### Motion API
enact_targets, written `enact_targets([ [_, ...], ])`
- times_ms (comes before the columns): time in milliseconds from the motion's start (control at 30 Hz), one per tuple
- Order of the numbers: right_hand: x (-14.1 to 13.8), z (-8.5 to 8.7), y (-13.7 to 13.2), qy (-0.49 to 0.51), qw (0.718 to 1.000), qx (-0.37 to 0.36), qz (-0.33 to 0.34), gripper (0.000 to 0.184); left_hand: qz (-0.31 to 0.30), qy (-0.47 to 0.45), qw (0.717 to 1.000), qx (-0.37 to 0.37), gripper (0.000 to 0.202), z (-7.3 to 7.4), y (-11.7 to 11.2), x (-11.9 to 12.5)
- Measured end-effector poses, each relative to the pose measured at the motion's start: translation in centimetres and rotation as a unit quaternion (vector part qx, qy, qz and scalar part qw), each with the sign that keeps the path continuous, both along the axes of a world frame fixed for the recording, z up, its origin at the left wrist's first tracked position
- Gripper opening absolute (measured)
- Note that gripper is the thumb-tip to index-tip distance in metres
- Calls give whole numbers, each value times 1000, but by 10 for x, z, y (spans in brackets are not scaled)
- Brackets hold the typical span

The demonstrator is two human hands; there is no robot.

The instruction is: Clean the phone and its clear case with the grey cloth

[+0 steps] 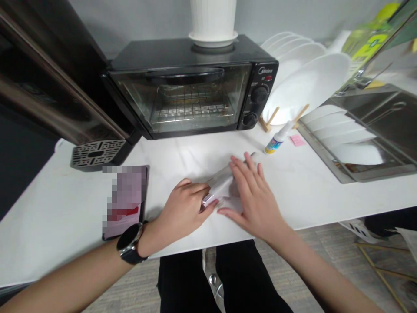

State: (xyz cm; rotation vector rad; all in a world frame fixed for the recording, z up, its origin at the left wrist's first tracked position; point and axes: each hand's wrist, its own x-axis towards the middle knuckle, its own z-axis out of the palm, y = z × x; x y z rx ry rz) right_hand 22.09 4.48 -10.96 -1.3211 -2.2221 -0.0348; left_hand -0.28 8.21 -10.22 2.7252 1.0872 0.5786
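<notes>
My left hand point(187, 208) is closed around one end of a slim, pale lilac phone-like object point(209, 199) with a shiny edge, just above the counter. Thin white material, perhaps a tissue point(224, 184), lies over and around it, and hides most of its shape. On that material rests my right hand point(256, 198), fingers stretched out and thumb spread apart. A small spray bottle point(277, 140) with a blue and yellow label stands beyond my right hand. To the left of my left hand lies a tablet-like device point(143, 191), its screen partly pixelated.
A black toaster oven point(195, 58) stands at the back, bearing a white pot point(213, 19). White plates point(306, 80) lean in a wooden rack beside the sink point(352, 179). A pink note point(297, 140) lies near it. A dark machine with a drip tray point(97, 154) occupies the left.
</notes>
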Motion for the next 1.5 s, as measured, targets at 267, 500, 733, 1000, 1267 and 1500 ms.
enact_targets([
  [267,-23,2,-13,-44,990,17,132,91,-40,-16,999,-14,16,-12,3,-7],
  [500,26,2,15,5,999,8,-38,83,9,25,1000,-16,18,4,-2,4],
  [733,-28,7,-23,-41,993,21,108,87,-37,-58,998,-16,19,-11,3,-5],
  [1000,12,6,4,-15,999,20,22,72,-4,-6,1000,10,19,2,0,1],
  [1267,5,15,4,-22,989,25,145,76,-22,-55,998,8,20,-2,1,-2],
  [1500,21,20,23,-62,968,60,234,70,-36,-46,998,-22,20,-1,2,-3],
])
